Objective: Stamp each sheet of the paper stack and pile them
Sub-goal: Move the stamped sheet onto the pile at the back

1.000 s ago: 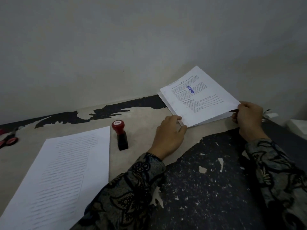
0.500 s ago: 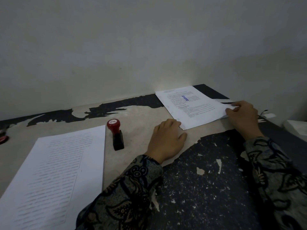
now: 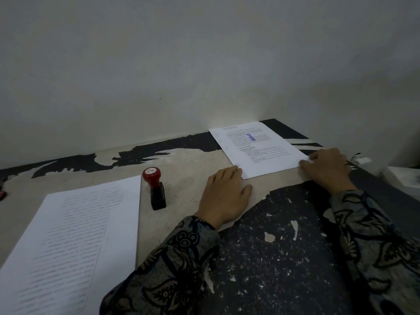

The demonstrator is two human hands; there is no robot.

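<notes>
Stamped pile [image 3: 261, 148] lay flat on table [image 3: 188, 169] against wall, blue stamp mark on top sheet, just beyond fingertips of both hands.

L hand [image 3: 223, 194] flat on table, fingers straight & close together, tips touching pile's near-left corner, gripping nothing. R hand [image 3: 327, 170] rested at pile's near-right corner, fingers loosely bent over the edge; looked like pressing/squaring rather than pinching, but cdn't tell if thumb was under the sheet.

Stamp [image 3: 154, 187], red knob on black base, stood upright on table, apart from L fingers, to their left. Unstamped stack [image 3: 70, 242] lay further left again, nearer the body, well apart from both hands; printed lines on top sheet, no stamp mark seen.

Handling, my est.: sheets light, floppy, slide easily on each other, so a nudge at one corner cd skew the pile. Best taken by pinching one near corner, peeling top sheet only, other hand holding stack down. Stamp rigid, top-heavy; grip the knob, press straight down.
</notes>
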